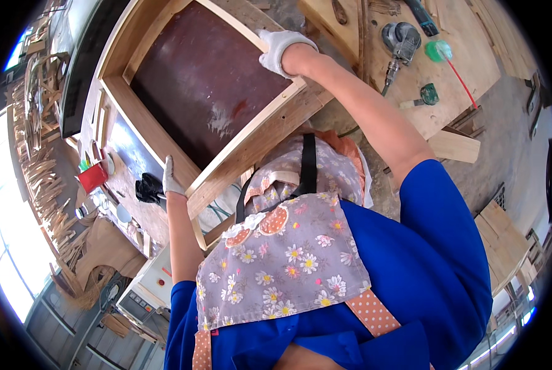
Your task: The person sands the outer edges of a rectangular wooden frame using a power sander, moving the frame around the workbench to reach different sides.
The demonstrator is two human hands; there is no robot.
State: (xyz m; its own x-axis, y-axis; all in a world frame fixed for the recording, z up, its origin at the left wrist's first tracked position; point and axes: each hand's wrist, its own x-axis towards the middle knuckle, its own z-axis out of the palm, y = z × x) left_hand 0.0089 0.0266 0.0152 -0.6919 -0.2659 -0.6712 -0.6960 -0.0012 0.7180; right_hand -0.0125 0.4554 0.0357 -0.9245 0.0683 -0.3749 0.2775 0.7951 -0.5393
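A rectangular wooden frame lies in front of me, its pale sides standing up around a dark reddish-brown surface with whitish scuffs. I cannot tell if that surface is the frame's own bottom. My right hand, in a white glove, grips the right side near the close corner. At the near left corner my left hand, also gloved, holds the outer side; its lower fingers are partly hidden. Just left of it lies a black crumpled item.
On the right, a wooden board bears a sander with a hose, a brush and a green item with a red stick. A red container stands at left. Scrap wood is piled along the far left.
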